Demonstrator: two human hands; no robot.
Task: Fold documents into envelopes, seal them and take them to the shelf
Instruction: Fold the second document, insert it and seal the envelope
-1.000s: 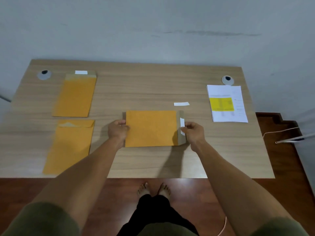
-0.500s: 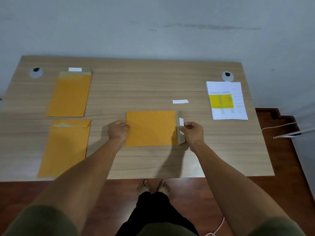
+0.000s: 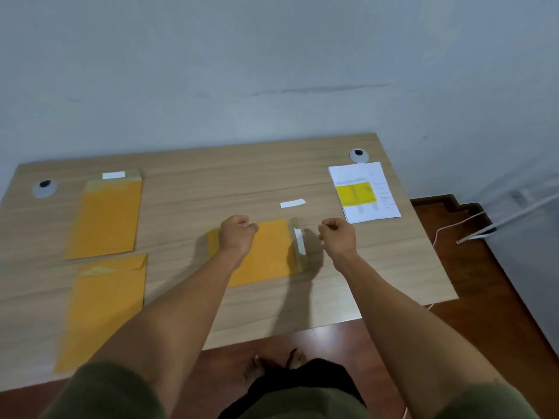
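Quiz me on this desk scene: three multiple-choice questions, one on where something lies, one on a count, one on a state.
1. Where does the stack of printed sheets lie?
A. far right of the desk
B. far left
C. on the floor

2. How many orange envelopes are on the desk?
A. one
B. three
C. five

3. What does the right hand hold?
A. the centre envelope
B. the printed sheets
C. nothing

Answers:
1 A: the printed sheets lie near the desk right edge.
2 B: centre envelope, two at left.
3 C: the right hand is curled, apart from the envelope.
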